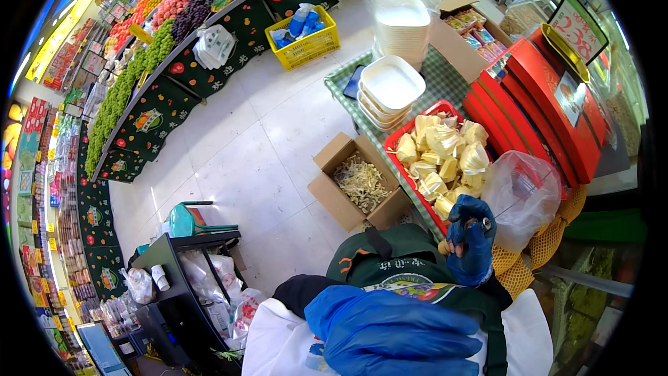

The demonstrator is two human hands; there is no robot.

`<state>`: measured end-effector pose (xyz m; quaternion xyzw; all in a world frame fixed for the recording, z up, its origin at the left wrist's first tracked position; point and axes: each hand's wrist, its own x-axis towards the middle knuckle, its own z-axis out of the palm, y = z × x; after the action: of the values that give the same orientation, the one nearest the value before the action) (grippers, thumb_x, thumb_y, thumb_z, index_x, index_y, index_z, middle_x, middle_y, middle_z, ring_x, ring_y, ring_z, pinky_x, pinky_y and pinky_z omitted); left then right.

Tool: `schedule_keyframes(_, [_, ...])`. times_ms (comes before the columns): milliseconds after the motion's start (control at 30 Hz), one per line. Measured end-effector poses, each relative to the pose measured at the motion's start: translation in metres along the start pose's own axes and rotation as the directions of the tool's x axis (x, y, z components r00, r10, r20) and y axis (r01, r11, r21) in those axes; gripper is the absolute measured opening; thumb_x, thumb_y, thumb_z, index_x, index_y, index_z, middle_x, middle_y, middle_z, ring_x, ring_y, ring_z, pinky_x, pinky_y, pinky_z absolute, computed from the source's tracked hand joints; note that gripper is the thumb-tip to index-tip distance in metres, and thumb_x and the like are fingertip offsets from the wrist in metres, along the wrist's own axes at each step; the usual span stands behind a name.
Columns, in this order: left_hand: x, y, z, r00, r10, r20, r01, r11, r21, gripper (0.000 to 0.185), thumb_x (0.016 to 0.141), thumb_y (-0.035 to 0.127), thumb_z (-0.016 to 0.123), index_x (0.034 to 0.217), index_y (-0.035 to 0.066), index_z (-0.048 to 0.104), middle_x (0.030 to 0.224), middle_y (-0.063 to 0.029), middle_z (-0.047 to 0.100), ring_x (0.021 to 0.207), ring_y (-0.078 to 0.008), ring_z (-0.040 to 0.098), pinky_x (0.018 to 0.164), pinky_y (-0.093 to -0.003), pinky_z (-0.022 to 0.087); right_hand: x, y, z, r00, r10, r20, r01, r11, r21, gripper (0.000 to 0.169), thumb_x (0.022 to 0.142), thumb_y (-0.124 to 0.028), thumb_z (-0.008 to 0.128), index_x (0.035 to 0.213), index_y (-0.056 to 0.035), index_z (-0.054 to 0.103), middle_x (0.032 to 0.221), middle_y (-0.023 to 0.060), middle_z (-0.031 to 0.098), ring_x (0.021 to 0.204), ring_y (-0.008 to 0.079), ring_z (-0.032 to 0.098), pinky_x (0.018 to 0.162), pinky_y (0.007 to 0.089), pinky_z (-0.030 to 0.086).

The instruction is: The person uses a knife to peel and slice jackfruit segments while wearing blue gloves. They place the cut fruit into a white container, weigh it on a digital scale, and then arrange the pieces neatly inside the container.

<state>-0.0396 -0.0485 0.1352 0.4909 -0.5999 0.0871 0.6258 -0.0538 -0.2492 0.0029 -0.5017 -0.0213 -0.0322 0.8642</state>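
Note:
My left hand (396,331), in a blue glove, is close to the camera at the bottom, fingers stretched to the right and blurred; nothing shows in it, though its palm is hidden. Gripped in my right hand (472,243), in a darker blue glove with a bare fingertip showing, is a small tool with a rounded wooden end (443,247) and a bit of shiny metal (486,223). Just beyond that hand, a red plastic basket (399,167) holds pale yellow fruit pieces (443,138), some in clear wrap. A crumpled clear plastic bag (522,193) lies right of it.
White trays (392,83) are stacked on a green checked cloth (339,81) beside a phone (354,82). An open cardboard box (334,151) of pale scraps sits lower left of the basket. Red boxes (548,89) and yellow mesh bags (514,277) are at right, a black counter (177,277) at left.

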Motion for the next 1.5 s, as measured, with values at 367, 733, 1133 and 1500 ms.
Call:
schedule_keyframes(367, [0.01,-0.043,0.039,0.996,0.043,-0.083,-0.042,0.999,0.015,0.019,0.08,0.004,0.056,0.096,-0.006,0.062,0.092,-0.0187,0.062,0.086,-0.0317,0.062,0.078,-0.0396,0.051,-0.01,-0.006,-0.056,0.983,0.095,-0.156,-0.091,0.995,0.035,0.027,0.088,-0.015,0.053,0.108,0.0024,0.055,0.083,0.0129,0.056,0.041,0.0047,0.041,0.04,0.0186,0.035])
schedule_keyframes(733, [0.035,-0.068,0.054,0.993,-0.049,-0.109,0.067,0.982,0.176,0.018,0.075,0.006,0.061,0.091,0.002,0.066,0.088,-0.0128,0.063,0.082,-0.0263,0.063,0.073,-0.0341,0.053,0.007,-0.019,-0.087,0.954,0.145,-0.263,-0.14,0.989,0.036,0.024,0.088,-0.01,0.05,0.107,0.0022,0.056,0.081,0.0113,0.056,0.04,0.0041,0.039,0.039,0.0175,0.033])
schedule_keyframes(1133, [0.03,-0.048,0.052,0.984,-0.147,-0.098,0.176,0.807,0.564,0.027,0.064,0.008,0.072,0.09,0.008,0.068,0.089,-0.0107,0.063,0.081,-0.026,0.063,0.072,-0.0351,0.052,0.017,-0.007,-0.106,0.953,0.205,-0.222,-0.187,0.977,0.102,0.025,0.09,-0.011,0.049,0.11,0.0023,0.054,0.08,0.0098,0.055,0.04,0.004,0.038,0.039,0.0171,0.032])
schedule_keyframes(1500, [-0.054,-0.109,0.035,0.407,-0.444,-0.798,0.608,0.784,-0.125,0.032,0.089,0.019,0.056,0.111,-0.004,0.054,0.111,-0.0161,0.058,0.089,-0.0203,0.06,0.08,-0.032,0.048,0.015,-0.007,-0.099,0.934,0.225,-0.278,-0.213,0.974,0.072,0.023,0.09,-0.007,0.047,0.109,0.0027,0.055,0.078,0.0064,0.055,0.043,0.0039,0.039,0.04,0.0176,0.032])
